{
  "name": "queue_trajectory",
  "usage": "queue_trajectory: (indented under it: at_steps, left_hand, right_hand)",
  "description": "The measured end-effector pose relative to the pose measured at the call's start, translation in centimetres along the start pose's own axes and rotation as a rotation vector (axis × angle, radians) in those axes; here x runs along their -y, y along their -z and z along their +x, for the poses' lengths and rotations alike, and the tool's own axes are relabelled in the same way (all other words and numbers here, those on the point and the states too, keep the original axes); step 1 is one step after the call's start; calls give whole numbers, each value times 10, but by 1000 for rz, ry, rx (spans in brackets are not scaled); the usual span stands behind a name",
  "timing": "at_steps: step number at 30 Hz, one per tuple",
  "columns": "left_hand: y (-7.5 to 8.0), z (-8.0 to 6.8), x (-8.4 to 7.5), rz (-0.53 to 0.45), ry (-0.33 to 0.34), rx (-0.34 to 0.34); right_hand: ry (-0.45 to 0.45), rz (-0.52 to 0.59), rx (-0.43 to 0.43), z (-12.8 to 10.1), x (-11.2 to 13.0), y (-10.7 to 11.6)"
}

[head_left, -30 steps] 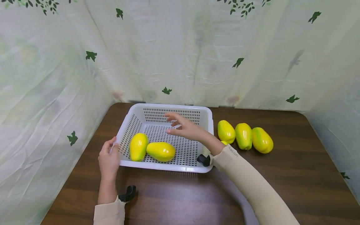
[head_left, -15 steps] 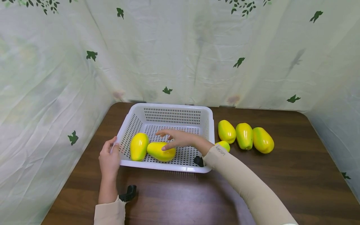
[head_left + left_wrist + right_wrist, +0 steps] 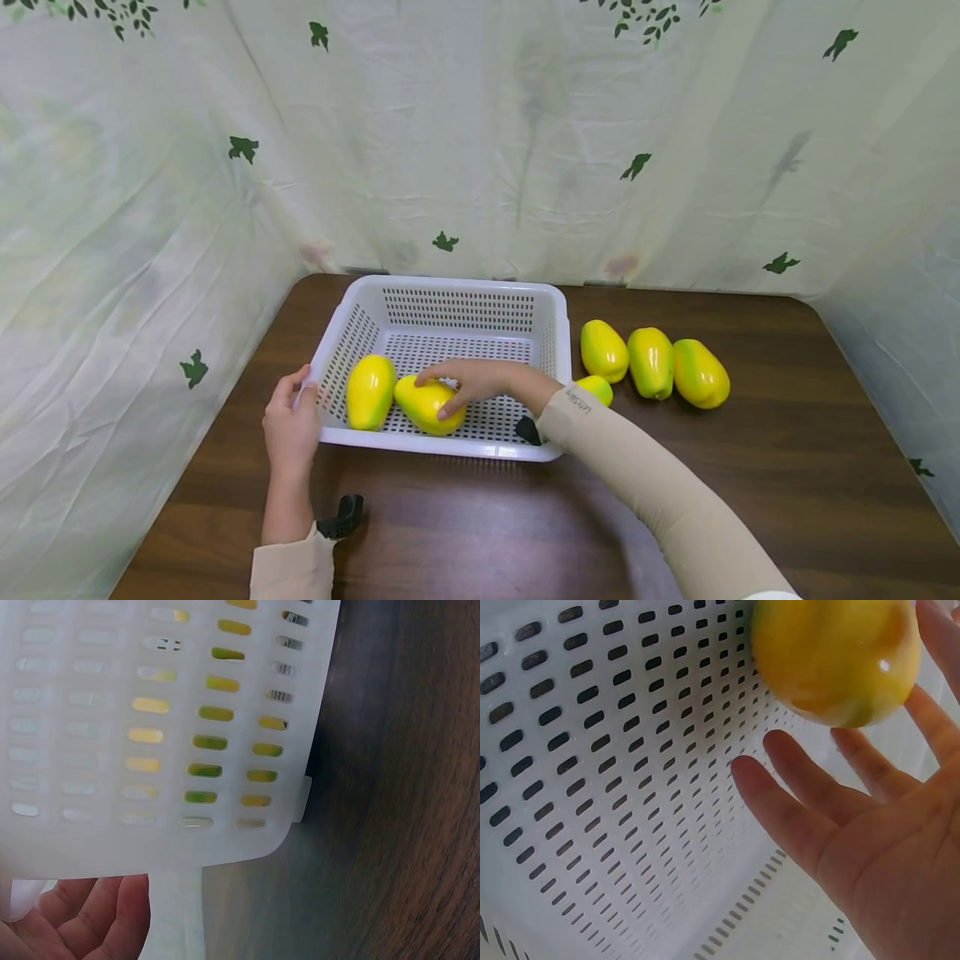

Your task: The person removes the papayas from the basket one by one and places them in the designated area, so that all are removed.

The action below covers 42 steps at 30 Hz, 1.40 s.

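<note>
A white perforated plastic basket (image 3: 465, 451) stands on the table. My left hand (image 3: 292, 425) grips its left rim, and in the left wrist view the fingers (image 3: 124, 915) curl beside the basket's edge. Inside, my right hand (image 3: 476, 381) holds a glossy yellow papaya (image 3: 420, 406) with green tinges, thumb on the near side and index finger on the far side. The right wrist view shows the other fingers (image 3: 802, 776) spread below that papaya (image 3: 836, 660). Left of it lies a second papaya (image 3: 370, 393), apart from my hands.
Right of the basket, three papayas lie in a row: one by the basket (image 3: 603, 352), a middle papaya (image 3: 650, 364) and an outer papaya (image 3: 701, 374). Another papaya (image 3: 597, 388) is partly hidden behind my right sleeve. A pale curtain (image 3: 487, 167) hangs behind the brown table (image 3: 787, 442).
My right hand has come down and nearer from above the basket's middle onto the papaya, which has turned slightly. My left hand stays on the rim.
</note>
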State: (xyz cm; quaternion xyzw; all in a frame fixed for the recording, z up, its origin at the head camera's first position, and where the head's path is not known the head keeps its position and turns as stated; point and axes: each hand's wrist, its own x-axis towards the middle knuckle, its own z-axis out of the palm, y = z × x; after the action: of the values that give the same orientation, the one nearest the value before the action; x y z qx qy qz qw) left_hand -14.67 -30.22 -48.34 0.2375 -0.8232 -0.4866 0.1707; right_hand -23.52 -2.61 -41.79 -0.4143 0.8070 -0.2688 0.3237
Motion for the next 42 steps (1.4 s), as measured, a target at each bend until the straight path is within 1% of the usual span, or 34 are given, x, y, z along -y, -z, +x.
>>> queue_trajectory:
  at_steps: [2, 3, 5, 7, 8, 9, 11, 12, 13, 15, 16, 18, 20, 22, 24, 27, 29, 31, 32, 34, 35, 39, 41, 42]
  left_hand:
    - [5, -13, -23, -27, 17, 4]
    - [7, -18, -31, -33, 17, 10]
    - [8, -21, -36, -35, 24, 13]
    - [7, -18, -29, -30, 26, 13]
    - [6, -15, -23, -26, 22, 13]
    - [4, -8, -11, -24, 17, 19]
    - [2, 0, 2, -29, 8, 23]
    - [1, 3, 7, -19, 9, 17]
    - [0, 4, 9, -21, 3, 14]
    - [1, 2, 5, -37, 0, 16]
    - [3, -4, -3, -39, 2, 11]
    - [5, -11, -15, -43, 8, 13]
    - [5, -12, -17, -51, 17, 14]
    - [3, -7, -7, -35, 17, 12]
    - [-2, 4, 12, -10, 3, -1]
    - [-8, 19, 38, 2, -21, -5]
    - [-11, 26, 50, 5, -33, -17]
    - [-13, 29, 55, 2, -36, -26]
    - [-14, 30, 58, 14, -38, -43]
    - [-15, 31, 59, 17, -43, -47]
    - [-13, 29, 56, -9, -48, -29]
    - [-13, 29, 56, -5, -48, -27]
    - [-13, 29, 55, -5, -52, -34]
    - [-15, 30, 59, 22, -51, -56]
  right_hand:
    - [-16, -14, 3, 1, 0, 0]
    - [-28, -17, 1, 1, -1, -1]
    - [-57, -23, -1, 2, -1, -1]
    - [-87, -26, -5, 3, 0, 0]
    - [-99, -27, -7, 3, 0, 0]
    - [-108, -30, -9, 3, 0, -1]
    - [-116, -34, -12, 3, 1, -1]
    - [-116, -34, -14, 3, 1, -1]
    - [-111, -32, -15, 3, 1, -1]
    - [-108, -7, -12, 3, 0, -1]
    - [-109, 17, -7, 3, 0, -1]
    - [-111, 70, -1, 1, -1, -1]
    - [-117, 134, 6, 0, -2, -1]
    - [-119, 179, 8, -1, -3, 0]
    - [-117, 202, 2, -2, -4, 0]
    - [-105, 216, -10, -3, -5, 1]
    - [-94, 227, -18, -3, -6, 1]
    - [-73, 241, -23, -3, -7, 2]
    - [-62, 249, -28, -3, -7, 2]
    - [-38, 250, -43, -3, -7, 3]
    - [-23, 248, -53, -4, -6, 4]
    - [43, 213, -109, -6, -4, 7]
    - [76, 209, -138, -7, -3, 8]
    - [87, 205, -154, -7, -3, 9]
